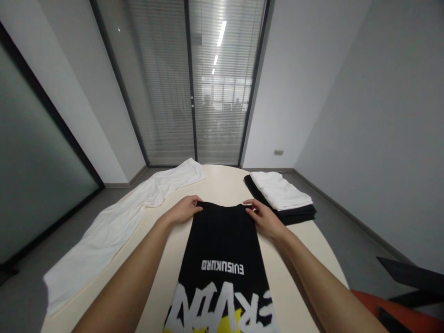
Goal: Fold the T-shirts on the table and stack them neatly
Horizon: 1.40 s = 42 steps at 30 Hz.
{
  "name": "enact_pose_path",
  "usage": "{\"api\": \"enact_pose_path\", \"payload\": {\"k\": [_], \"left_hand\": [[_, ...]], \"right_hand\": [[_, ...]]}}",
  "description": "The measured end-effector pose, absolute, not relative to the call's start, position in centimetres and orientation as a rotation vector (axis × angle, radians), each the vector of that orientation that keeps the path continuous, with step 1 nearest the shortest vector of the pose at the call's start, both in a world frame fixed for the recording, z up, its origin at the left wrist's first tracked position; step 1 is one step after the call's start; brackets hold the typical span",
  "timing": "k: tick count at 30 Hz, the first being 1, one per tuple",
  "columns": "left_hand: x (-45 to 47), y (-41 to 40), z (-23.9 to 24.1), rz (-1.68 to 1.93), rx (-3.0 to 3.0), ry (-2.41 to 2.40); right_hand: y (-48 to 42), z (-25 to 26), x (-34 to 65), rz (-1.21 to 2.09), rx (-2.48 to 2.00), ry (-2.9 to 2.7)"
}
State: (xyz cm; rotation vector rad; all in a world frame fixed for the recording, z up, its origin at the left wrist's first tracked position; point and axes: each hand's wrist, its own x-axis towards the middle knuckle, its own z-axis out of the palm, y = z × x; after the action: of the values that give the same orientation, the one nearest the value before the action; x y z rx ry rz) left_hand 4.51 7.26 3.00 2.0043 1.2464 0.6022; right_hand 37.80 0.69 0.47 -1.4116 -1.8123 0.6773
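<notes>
Black, white-lettered and soft-looking, the flat cloth garment (222, 245) lies on the middle of the cream rounded tabletop (222, 182). The left hand (183, 210) and right hand (265, 217) each pinch a far corner, grip closed; probably light and limp, it suits holding by both corners.

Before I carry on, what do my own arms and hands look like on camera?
The left forearm and right forearm are bare, with no sleeves in view. The left hand and right hand are ungloved; no watch or bracelet shows.
</notes>
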Motion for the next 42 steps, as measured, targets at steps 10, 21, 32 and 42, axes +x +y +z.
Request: {"api": "enact_pose_path", "payload": {"k": [10, 21, 32, 42], "left_hand": [[4.9, 7.9, 0.4, 0.826, 2.090, 1.402], [5.6, 6.7, 1.4, 0.682, 2.135, 1.653], [6.2, 7.1, 1.7, 0.870, 2.028, 1.599], [6.2, 6.9, 1.0, 0.937, 1.960, 1.590]], "right_hand": [[1.3, -0.2, 36.8, 0.572, -1.580, -1.640], [1.0, 0.1, 35.6, 0.118, -1.750, -1.918], [1.4, 1.2, 34.9, 0.105, -1.608, -1.757], [-8.3, 6.0, 26.1, 0.558, -0.661, -2.707]]}}
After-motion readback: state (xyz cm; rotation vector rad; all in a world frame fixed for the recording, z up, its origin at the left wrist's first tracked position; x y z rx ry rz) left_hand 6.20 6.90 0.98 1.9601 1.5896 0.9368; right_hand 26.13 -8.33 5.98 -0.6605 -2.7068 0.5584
